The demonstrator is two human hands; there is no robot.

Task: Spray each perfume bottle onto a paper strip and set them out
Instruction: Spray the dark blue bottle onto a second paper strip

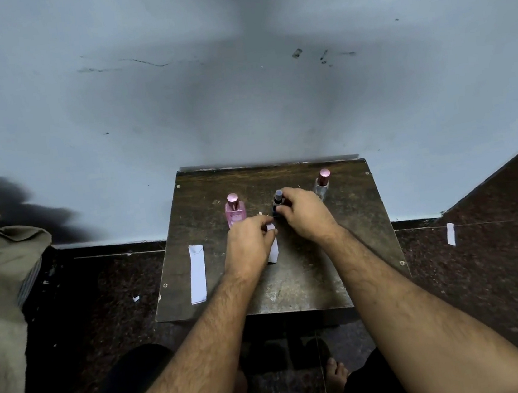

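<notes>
Pinching the upper end of a white paper strip (272, 247), the left hand (248, 246) holds it just in front of a dark perfume bottle (277, 201), which the right hand (306, 213) grips around the body, fingers curled, one fingertip apparently by the cap. Left to right on the small wooden table (339, 251): a second paper strip (197, 273) lies flat near the left edge, its long axis running toward the wall; a pink perfume bottle (235, 210) stands capped behind the left hand; the dark bottle stands at centre; a clear bottle with a pink cap (322, 184) stands apart at the far right. The held strip hangs below and nearer the person than the nozzle, almost touching the bottle, so the spray seemingly needs the strip's tip raised to nozzle height. Whether the nozzle faces the paper cannot be told. Another strip (450, 234) lies on the floor, right.
</notes>
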